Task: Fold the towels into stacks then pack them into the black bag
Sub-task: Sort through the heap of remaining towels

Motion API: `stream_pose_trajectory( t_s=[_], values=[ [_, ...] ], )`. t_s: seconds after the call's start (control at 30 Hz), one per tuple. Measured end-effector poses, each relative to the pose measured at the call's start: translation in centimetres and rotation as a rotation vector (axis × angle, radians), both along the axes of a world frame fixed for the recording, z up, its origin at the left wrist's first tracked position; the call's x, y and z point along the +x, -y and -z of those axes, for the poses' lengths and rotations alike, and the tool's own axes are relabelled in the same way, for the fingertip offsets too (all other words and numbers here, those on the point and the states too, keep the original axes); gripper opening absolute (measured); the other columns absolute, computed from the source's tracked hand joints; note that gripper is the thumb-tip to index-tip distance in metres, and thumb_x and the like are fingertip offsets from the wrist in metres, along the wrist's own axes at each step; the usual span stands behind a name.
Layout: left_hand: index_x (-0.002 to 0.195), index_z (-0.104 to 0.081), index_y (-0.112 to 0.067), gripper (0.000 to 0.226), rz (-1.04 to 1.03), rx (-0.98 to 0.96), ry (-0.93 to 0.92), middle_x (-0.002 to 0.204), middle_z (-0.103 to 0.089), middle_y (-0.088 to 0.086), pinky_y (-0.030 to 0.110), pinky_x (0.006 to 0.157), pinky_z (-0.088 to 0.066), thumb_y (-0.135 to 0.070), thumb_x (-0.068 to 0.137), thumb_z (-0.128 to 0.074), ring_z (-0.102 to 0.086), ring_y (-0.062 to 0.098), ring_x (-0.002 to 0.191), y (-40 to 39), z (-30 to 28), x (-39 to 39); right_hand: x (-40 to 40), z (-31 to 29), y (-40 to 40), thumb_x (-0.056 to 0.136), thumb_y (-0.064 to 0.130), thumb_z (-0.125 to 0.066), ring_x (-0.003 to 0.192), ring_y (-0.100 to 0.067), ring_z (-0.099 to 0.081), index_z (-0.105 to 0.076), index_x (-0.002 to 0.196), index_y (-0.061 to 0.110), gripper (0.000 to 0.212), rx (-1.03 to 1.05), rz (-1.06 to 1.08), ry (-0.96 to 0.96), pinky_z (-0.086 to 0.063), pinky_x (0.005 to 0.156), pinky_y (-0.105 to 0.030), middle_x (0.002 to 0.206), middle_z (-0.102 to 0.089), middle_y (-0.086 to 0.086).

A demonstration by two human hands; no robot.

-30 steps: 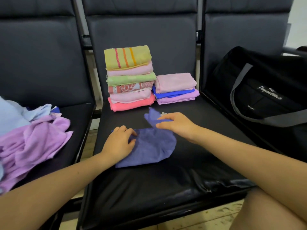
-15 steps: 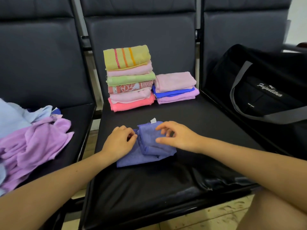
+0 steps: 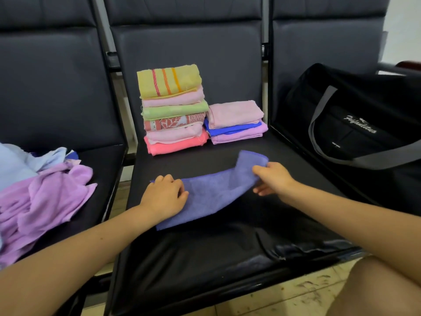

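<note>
The left hand (image 3: 164,197) presses its curled fingers down on the near-left end of a purple-blue towel (image 3: 205,192) lying on the middle seat (image 3: 205,258), while the right hand (image 3: 272,177) pinches the towel's far-right end and lifts it off the cushion (that corner stands up in a fold). Just beyond both hands sit a tall stack (image 3: 173,110) of folded towels and, touching its right side, a short stack (image 3: 235,122). Right of the right hand rests the black bag (image 3: 355,115); left of the left hand lies a heap of unfolded towels (image 3: 38,197)
</note>
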State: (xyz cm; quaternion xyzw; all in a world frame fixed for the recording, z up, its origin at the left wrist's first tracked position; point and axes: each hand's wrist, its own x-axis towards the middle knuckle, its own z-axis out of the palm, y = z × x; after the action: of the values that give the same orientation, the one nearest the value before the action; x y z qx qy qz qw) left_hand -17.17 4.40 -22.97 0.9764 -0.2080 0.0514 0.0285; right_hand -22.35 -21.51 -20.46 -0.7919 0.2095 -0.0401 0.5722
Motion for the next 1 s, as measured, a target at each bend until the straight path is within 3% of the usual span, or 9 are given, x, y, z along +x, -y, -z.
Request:
stream_pose_trajectory(
  t_s=[0.17, 0.37, 0.43, 0.5, 0.6, 0.67, 0.8, 0.9, 1.0],
  values=[
    [0.113, -0.058, -0.019, 0.031, 0.023, 0.050, 0.018, 0.115, -0.053, 0.005, 0.038, 0.090, -0.042, -0.038, 0.095, -0.042, -0.048, 0.024, 0.107, 1.6, -0.7, -0.6, -1.0, 0.8, 3.3, 0.090, 0.019, -0.058, 0.047, -0.017, -0.061, -0.058, 0.085, 0.006, 0.015, -0.025, -0.163, -0.398, -0.047, 0.042, -0.020, 0.071, -0.062, -0.009],
    [0.128, -0.056, -0.015, 0.079, 0.399, -0.146, -0.044, 0.128, -0.055, 0.006, 0.041, 0.097, -0.041, -0.055, 0.080, -0.007, -0.050, 0.027, 0.116, 6.9, -0.3, -4.1, -0.9, 1.3, 4.5, 0.094, 0.032, -0.057, 0.054, -0.018, -0.065, -0.058, 0.095, 0.009, 0.023, 0.074, -0.160, -0.388, -0.048, 0.046, -0.023, 0.074, -0.064, -0.009],
    [0.124, -0.059, -0.020, 0.081, 0.453, -0.069, -0.110, 0.129, -0.053, 0.000, 0.038, 0.098, -0.039, -0.056, 0.082, -0.001, -0.047, 0.023, 0.117, 8.1, 1.0, -5.4, -0.8, 1.4, 4.3, 0.094, 0.029, -0.056, 0.053, -0.018, -0.064, -0.057, 0.096, 0.008, 0.021, 0.084, -0.122, -0.370, -0.049, 0.044, -0.022, 0.076, -0.063, -0.009],
    [0.124, -0.060, -0.020, 0.064, 0.450, -0.038, -0.149, 0.128, -0.050, -0.002, 0.035, 0.099, -0.036, -0.052, 0.094, -0.013, -0.044, 0.020, 0.117, 8.4, 1.9, -5.9, -0.8, 1.3, 3.9, 0.095, 0.025, -0.054, 0.054, -0.018, -0.063, -0.058, 0.096, 0.007, 0.018, 0.077, -0.080, -0.332, -0.050, 0.043, -0.022, 0.078, -0.061, -0.010],
    [0.116, -0.064, -0.014, 0.040, 0.348, -0.236, -0.338, 0.120, -0.055, 0.002, 0.034, 0.103, -0.033, -0.036, 0.103, -0.033, -0.045, 0.019, 0.115, 8.1, 1.6, -4.6, -0.7, 0.8, 3.1, 0.095, 0.021, -0.052, 0.062, -0.020, -0.063, -0.060, 0.103, 0.006, 0.018, 0.097, -0.101, -0.228, -0.052, 0.048, -0.023, 0.081, -0.062, -0.010],
    [0.114, -0.070, -0.019, 0.039, 0.357, -0.312, -0.421, 0.115, -0.060, 0.003, 0.032, 0.105, -0.032, -0.032, 0.103, -0.034, -0.050, 0.018, 0.112, 7.3, 1.0, -3.4, -0.6, 0.3, 2.5, 0.095, 0.018, -0.051, 0.070, -0.020, -0.063, -0.062, 0.103, 0.010, 0.016, 0.127, -0.140, -0.132, -0.054, 0.059, -0.027, 0.083, -0.064, -0.009],
    [0.100, -0.076, -0.026, 0.048, 0.380, -0.240, -0.358, 0.104, -0.069, -0.008, 0.024, 0.099, -0.036, -0.044, 0.095, -0.032, -0.056, 0.009, 0.102, 3.6, 0.0, -2.5, -0.2, -0.8, 0.6, 0.095, 0.013, -0.050, 0.084, -0.020, -0.062, -0.062, 0.099, 0.013, 0.013, 0.146, -0.177, 0.041, -0.055, 0.069, -0.031, 0.094, -0.064, -0.008],
    [0.094, -0.077, -0.026, 0.050, 0.344, -0.289, -0.386, 0.099, -0.072, -0.014, 0.022, 0.099, -0.037, -0.046, 0.089, -0.032, -0.057, 0.002, 0.098, 1.4, -0.2, -2.0, 0.1, -1.0, -1.1, 0.092, 0.009, -0.052, 0.081, -0.017, -0.059, -0.059, 0.096, 0.007, 0.009, -0.006, -0.309, 0.126, -0.051, 0.070, -0.031, 0.089, -0.063, -0.008],
    [0.096, -0.075, -0.031, 0.054, 0.252, -0.252, -0.213, 0.100, -0.070, -0.013, 0.033, 0.097, -0.041, -0.053, 0.079, -0.029, -0.057, 0.010, 0.101, -0.5, 0.2, -1.2, 0.2, -0.2, -2.7, 0.079, 0.024, -0.056, 0.073, -0.013, -0.049, -0.057, 0.085, 0.006, 0.019, -0.326, -0.541, 0.180, -0.042, 0.068, -0.033, 0.079, -0.059, -0.009]
  ],
)
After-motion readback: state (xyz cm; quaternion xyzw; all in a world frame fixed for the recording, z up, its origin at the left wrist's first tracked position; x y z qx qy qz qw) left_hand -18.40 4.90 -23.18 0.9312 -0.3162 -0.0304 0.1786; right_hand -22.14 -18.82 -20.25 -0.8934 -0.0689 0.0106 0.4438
